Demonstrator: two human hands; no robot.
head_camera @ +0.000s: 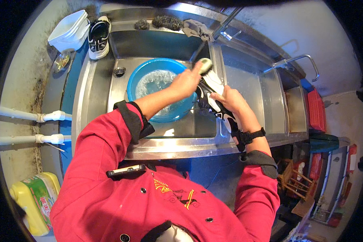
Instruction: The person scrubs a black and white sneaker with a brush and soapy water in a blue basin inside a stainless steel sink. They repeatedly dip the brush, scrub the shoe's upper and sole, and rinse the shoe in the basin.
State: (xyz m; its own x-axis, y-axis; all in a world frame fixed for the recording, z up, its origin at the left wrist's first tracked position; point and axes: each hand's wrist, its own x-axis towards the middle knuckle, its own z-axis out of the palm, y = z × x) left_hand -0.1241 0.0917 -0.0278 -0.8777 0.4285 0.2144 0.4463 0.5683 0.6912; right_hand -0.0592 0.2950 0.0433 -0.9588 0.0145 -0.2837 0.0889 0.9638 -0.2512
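Observation:
My left hand [185, 82] grips a pale green scrub brush [205, 66]. The brush rests against one end of a black and white sneaker [210, 96]. My right hand [234, 99] holds that sneaker along its side, with its white sole turned up and to the right. Wet laces hang from the shoe beside the rim of a blue plastic basin [132, 75]. Sudsy water [157, 80] fills part of the basin, which stands in the left bowl of a stainless steel sink [166, 131]. A similar sneaker [98, 37] sits on the sink's far left corner.
Steel wool scourers [168, 22] and a grey rag [196, 28] lie along the back ledge. Two faucets [225, 33] [296, 62] reach over the sink. White plastic tubs [68, 31] stand at the left. A yellow jug [34, 202] is low at the left, and a wooden stool [296, 181] at the right.

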